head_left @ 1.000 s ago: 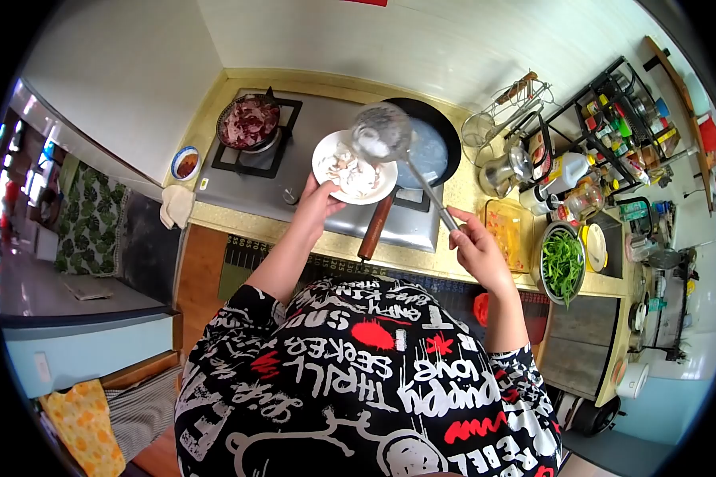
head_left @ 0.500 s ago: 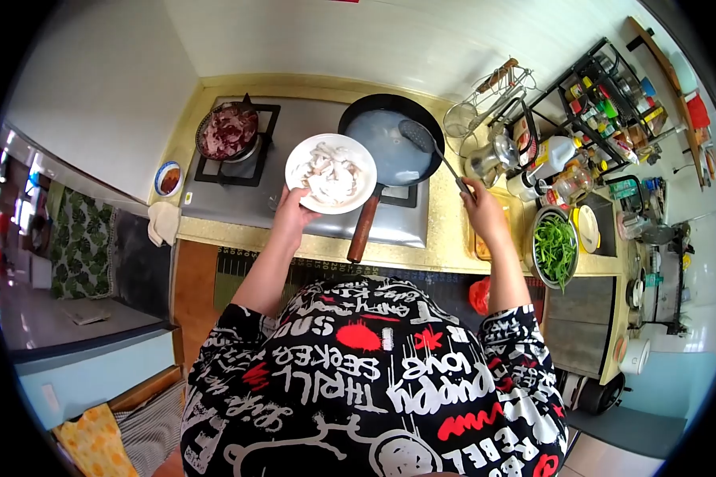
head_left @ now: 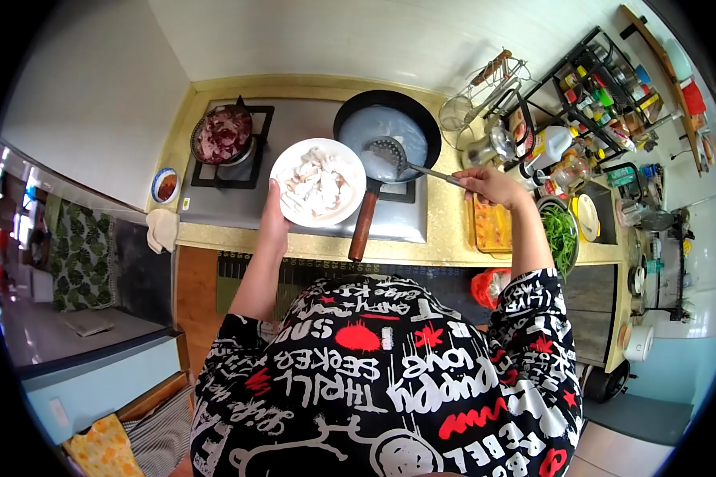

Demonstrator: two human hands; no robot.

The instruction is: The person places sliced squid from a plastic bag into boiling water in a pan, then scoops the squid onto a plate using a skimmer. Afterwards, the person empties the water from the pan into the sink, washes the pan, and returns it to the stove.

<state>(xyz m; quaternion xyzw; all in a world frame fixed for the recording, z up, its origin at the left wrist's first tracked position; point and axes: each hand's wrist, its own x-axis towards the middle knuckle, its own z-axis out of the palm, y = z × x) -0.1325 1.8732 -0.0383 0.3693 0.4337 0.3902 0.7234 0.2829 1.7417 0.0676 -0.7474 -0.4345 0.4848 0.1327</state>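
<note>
My left hand [head_left: 274, 219] grips the rim of a white bowl [head_left: 358, 200] from its near left side. Pale strips of food, perhaps squid, [head_left: 318, 181] lie in the bowl, which is held over the stove just left of the wok. In my right hand [head_left: 488, 185] is the handle of a slotted skimmer [head_left: 388, 151]. The skimmer's perforated head sits in the cloudy liquid of the black wok [head_left: 433, 119], close to the bowl's right edge. The wok's wooden handle [head_left: 363, 226] points toward me.
At left, a pot of raw-looking red meat [head_left: 223, 133] sits on the other burner, with a small sauce bowl [head_left: 165, 184] nearby. To the right are a yellow-filled tray [head_left: 493, 225], a bowl of green vegetables [head_left: 561, 238] and a spice rack [head_left: 605, 99].
The skimmer head has moved left and down, from the wok's right rim into the liquid. My right hand has risen slightly and shifted right. The white bowl has moved a little left.
</note>
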